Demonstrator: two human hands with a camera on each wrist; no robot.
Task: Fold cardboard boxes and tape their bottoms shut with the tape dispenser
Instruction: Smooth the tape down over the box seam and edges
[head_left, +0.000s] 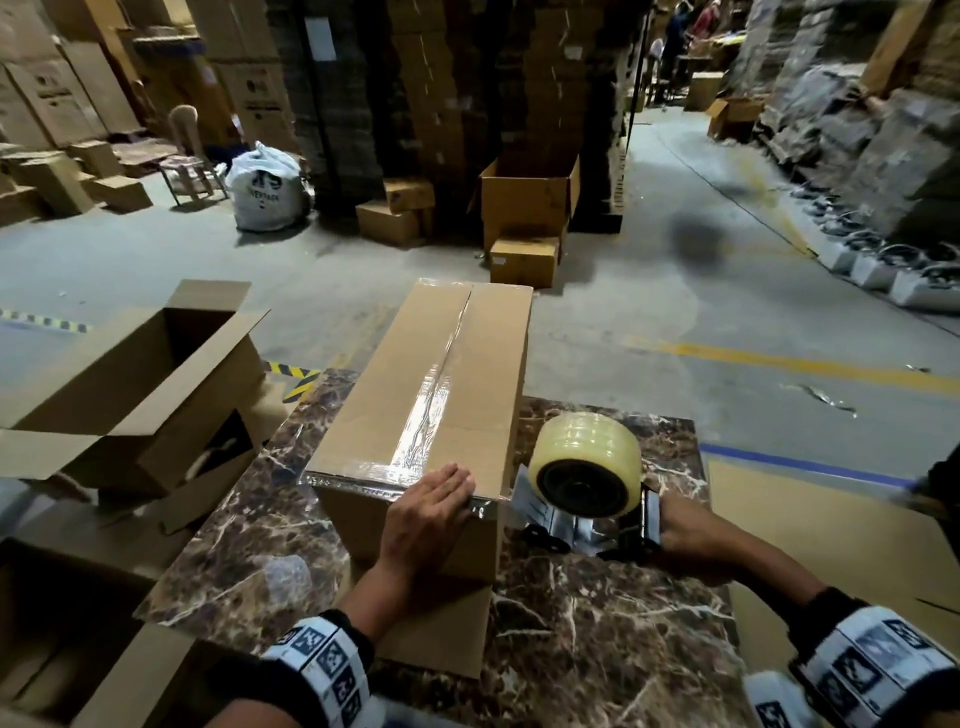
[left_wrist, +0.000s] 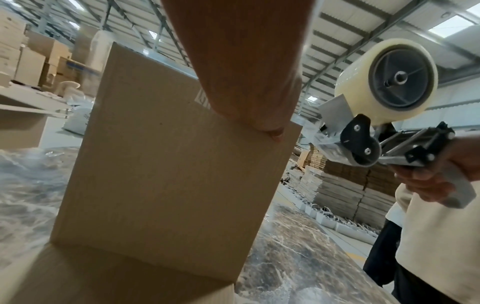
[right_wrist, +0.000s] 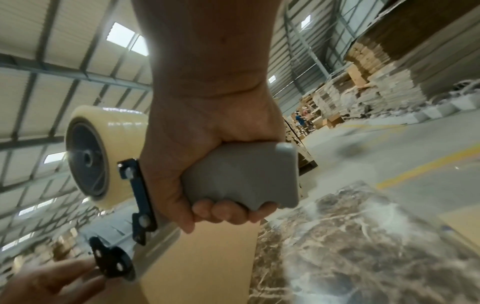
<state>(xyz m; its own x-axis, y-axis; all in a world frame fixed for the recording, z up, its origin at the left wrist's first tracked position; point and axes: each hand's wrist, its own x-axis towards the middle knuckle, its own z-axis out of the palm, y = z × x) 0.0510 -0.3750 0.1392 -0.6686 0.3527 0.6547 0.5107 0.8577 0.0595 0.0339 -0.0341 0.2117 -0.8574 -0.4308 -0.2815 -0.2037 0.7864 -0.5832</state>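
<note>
Left grip (head_left: 428, 506) lies flat, fingers straight; right grip (head_left: 691, 535) is curled tight.

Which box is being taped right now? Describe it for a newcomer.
Find the marble-patterned table. The closed box on it stands under the left hand, beside the tape dispenser. Unlike the open box to its left, shiny clear tape covers its seam.

The right hand (head_left: 691, 535) hides the tape dispenser's (head_left: 587, 493) handle.
</note>
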